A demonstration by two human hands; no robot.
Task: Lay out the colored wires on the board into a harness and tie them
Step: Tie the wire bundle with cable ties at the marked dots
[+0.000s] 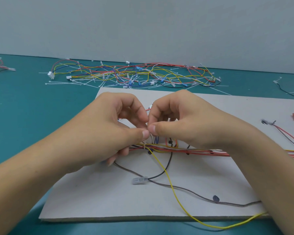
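A grey board point(109, 197) lies on the teal table. Across its middle runs a bundle of red, yellow, black and white wires point(199, 151). A thin white cable tie point(145, 146) wraps the bundle at its left end. My left hand point(112, 133) and my right hand point(182, 122) meet thumb to thumb just above that tie, and both pinch its upper part between thumb and forefinger. A loose yellow wire point(170, 182) trails from the bundle over the board's front edge. A brown wire point(190, 189) and a black wire with a clear connector point(139, 180) lie in front.
A heap of colored wires and white cable ties point(129, 75) lies on the table behind the board. More red wires point(288, 134) lie at the board's right end, and a small red bundle point(0, 67) sits far left. A grey wall closes off the back.
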